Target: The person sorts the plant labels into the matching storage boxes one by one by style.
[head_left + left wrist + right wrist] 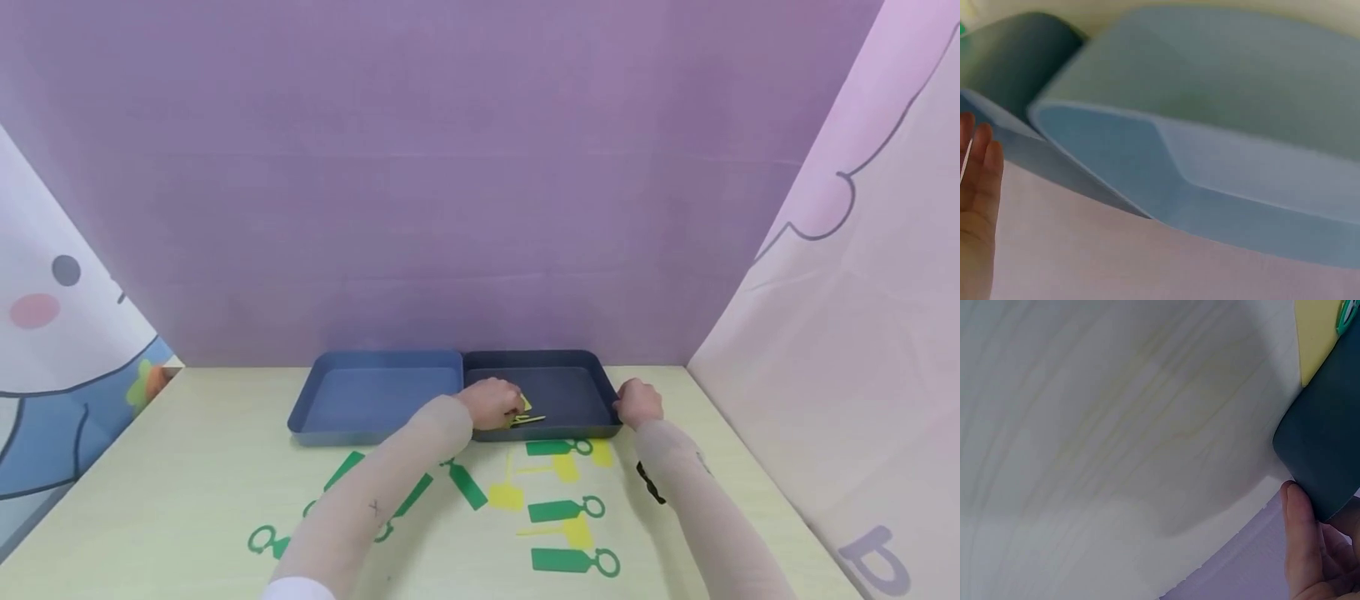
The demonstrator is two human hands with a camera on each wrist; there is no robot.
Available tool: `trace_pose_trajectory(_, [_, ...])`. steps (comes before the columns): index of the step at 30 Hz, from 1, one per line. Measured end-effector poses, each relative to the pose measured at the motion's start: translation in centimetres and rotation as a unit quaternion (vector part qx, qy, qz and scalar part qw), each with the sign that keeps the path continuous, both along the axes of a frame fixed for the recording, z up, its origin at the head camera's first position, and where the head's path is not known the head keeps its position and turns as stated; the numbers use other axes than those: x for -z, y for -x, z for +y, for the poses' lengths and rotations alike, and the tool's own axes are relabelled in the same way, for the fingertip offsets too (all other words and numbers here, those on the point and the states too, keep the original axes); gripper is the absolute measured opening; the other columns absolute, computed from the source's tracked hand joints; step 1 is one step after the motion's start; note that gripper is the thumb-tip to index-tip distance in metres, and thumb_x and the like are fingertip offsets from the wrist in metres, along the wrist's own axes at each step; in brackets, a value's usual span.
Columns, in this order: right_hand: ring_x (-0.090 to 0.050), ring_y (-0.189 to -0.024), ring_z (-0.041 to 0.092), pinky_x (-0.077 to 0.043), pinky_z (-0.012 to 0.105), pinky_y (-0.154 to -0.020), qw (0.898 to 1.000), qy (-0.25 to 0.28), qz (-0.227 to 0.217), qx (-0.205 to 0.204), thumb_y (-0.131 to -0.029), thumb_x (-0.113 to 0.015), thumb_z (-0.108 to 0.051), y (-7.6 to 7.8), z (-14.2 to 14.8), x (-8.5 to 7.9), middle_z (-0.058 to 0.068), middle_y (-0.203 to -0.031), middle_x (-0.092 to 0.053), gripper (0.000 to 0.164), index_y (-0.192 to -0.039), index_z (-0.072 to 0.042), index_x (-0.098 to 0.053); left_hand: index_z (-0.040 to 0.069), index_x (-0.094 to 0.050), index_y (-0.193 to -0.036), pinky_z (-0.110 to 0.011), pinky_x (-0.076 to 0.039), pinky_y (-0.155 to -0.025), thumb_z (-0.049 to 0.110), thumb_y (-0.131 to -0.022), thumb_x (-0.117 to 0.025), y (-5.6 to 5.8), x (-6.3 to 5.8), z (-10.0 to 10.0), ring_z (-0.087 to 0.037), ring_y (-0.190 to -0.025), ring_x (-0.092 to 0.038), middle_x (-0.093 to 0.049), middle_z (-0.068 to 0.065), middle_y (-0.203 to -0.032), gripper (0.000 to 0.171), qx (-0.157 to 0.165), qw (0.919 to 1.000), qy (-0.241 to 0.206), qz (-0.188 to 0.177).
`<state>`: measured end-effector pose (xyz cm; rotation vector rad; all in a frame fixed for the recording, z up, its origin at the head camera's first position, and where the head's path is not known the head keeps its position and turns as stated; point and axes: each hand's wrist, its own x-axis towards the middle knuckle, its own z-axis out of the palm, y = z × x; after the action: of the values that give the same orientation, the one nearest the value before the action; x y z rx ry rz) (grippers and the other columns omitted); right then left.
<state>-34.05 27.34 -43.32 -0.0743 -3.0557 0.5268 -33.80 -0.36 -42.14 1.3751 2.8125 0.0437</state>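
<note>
My left hand [491, 402] reaches over the left side of a dark tray [566, 392], fingertips down among a few yellow tags [528, 419] inside it. In the left wrist view its fingers [988, 175] look fairly straight over the tray, cut off by the frame edge; I cannot tell whether they pinch a tag. My right hand [640, 402] grips the right wall of the dark tray, the fingers [1300, 531] outside and the thumb round the other side. Several green tags with ring ends [562, 511] and flat yellow tags with thin tails [507, 497] lie before the trays.
A blue tray [375, 392] stands against the left side of the dark one. Behind both rises a purple cloth [480, 208]. More green tags [345, 469] lie at the left, partly behind my left forearm. A black strap [650, 483] shows beside the right forearm.
</note>
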Motion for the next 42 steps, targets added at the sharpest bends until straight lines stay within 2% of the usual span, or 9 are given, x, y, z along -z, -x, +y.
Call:
trace_pose_trajectory(4, [-0.059, -0.094, 0.043, -0.048, 0.051, -0.082, 1.0, 0.003, -0.001, -0.006, -0.083, -0.06, -0.007, 0.1, 0.0, 0.1, 0.026, -0.104, -0.063, 0.024, -0.102, 0.007, -0.063, 0.015, -0.071, -0.099, -0.015, -0.049, -0.067, 0.012, -0.089, -0.058, -1.6, -0.2, -0.4, -0.008, -0.082, -0.062, -0.066, 0.002, -0.101, 0.017, 0.015, 0.9996, -0.024, 0.005])
trace_pose_trajectory(9, [-0.059, -0.093, 0.042, -0.048, 0.05, -0.081, 1.0, 0.0, 0.006, -0.005, -0.083, -0.06, -0.008, 0.0, 0.1, 0.1, 0.026, -0.103, -0.063, 0.024, -0.101, 0.007, -0.064, 0.016, -0.07, -0.101, -0.013, -0.049, -0.073, 0.009, -0.089, -0.057, -3.5, 0.0, -1.1, -0.006, -0.088, -0.062, -0.066, 0.003, -0.099, 0.019, 0.059, 0.9973, -0.036, 0.024])
trace_pose_trajectory(15, [-0.06, -0.091, 0.042, -0.049, 0.05, -0.079, 1.0, 0.002, 0.007, -0.007, -0.082, -0.061, -0.007, 0.0, 0.3, 0.1, 0.026, -0.101, -0.064, 0.021, -0.098, 0.007, -0.065, 0.016, -0.07, -0.102, -0.015, -0.048, -0.081, 0.006, -0.087, -0.056, -4.9, 1.2, -2.4, -0.008, -0.099, -0.06, -0.066, 0.004, -0.105, 0.023, 0.103, 0.9919, -0.057, 0.048])
trace_pose_trajectory(18, [-0.06, -0.09, 0.041, -0.049, 0.05, -0.078, 1.0, 0.002, 0.007, -0.005, -0.082, -0.061, -0.007, 0.1, 0.4, 0.3, 0.025, -0.1, -0.065, 0.019, -0.096, 0.006, -0.066, 0.017, -0.07, -0.104, -0.016, -0.047, -0.085, 0.004, -0.087, -0.056, -5.1, 1.8, -2.7, -0.008, -0.104, -0.059, -0.065, 0.004, -0.109, 0.025, 0.117, 0.9904, -0.053, 0.05])
trace_pose_trajectory(24, [-0.061, -0.088, 0.04, -0.05, 0.049, -0.076, 1.0, 0.001, 0.011, -0.001, -0.083, -0.062, -0.007, 0.3, 0.4, 0.4, 0.024, -0.097, -0.066, 0.017, -0.095, 0.005, -0.067, 0.017, -0.065, -0.115, -0.018, -0.045, -0.091, 0.005, -0.09, -0.055, -5.4, 1.8, -2.4, -0.01, -0.113, -0.055, -0.059, 0.003, -0.122, 0.03, 0.119, 0.9928, -0.004, -0.012])
trace_pose_trajectory(28, [-0.06, -0.089, 0.041, -0.049, 0.05, -0.077, 1.0, 0.005, 0.005, 0.001, -0.083, -0.062, -0.007, 0.4, 0.2, 0.5, 0.024, -0.099, -0.065, 0.02, -0.098, 0.006, -0.066, 0.018, -0.063, -0.118, -0.018, -0.044, -0.093, 0.006, -0.09, -0.056, -5.3, 2.0, -2.2, -0.009, -0.115, -0.054, -0.056, 0.003, -0.127, 0.032, 0.125, 0.9916, 0.023, -0.019])
trace_pose_trajectory(32, [-0.06, -0.09, 0.041, -0.049, 0.049, -0.078, 1.0, 0.006, 0.001, 0.004, -0.083, -0.061, -0.007, 0.5, 0.2, 0.6, 0.024, -0.099, -0.065, 0.02, -0.098, 0.006, -0.065, 0.019, -0.066, -0.114, -0.013, -0.045, -0.087, 0.009, -0.087, -0.062, -5.0, 2.5, -2.1, -0.006, -0.108, -0.058, -0.059, 0.004, -0.122, 0.03, 0.136, 0.9903, 0.024, -0.016])
trace_pose_trajectory(36, [-0.06, -0.09, 0.041, -0.049, 0.049, -0.078, 1.0, 0.004, 0.002, 0.005, -0.083, -0.062, -0.007, 0.4, 0.2, 0.5, 0.024, -0.099, -0.065, 0.02, -0.098, 0.006, -0.065, 0.02, -0.069, -0.106, -0.007, -0.044, -0.078, 0.011, -0.084, -0.065, -4.7, 2.8, -2.2, -0.002, -0.096, -0.06, -0.063, 0.006, -0.109, 0.024, 0.133, 0.9908, 0.013, -0.024])
trace_pose_trajectory(42, [-0.06, -0.089, 0.04, -0.049, 0.048, -0.077, 1.0, 0.007, 0.002, 0.007, -0.083, -0.062, -0.007, 0.3, 0.1, 0.4, 0.024, -0.098, -0.065, 0.019, -0.096, 0.006, -0.065, 0.022, -0.071, -0.101, -0.006, -0.044, -0.074, 0.012, -0.084, -0.066, -4.4, 3.1, -2.6, -0.001, -0.087, -0.06, -0.063, 0.009, -0.098, 0.021, 0.135, 0.9906, 0.012, -0.013])
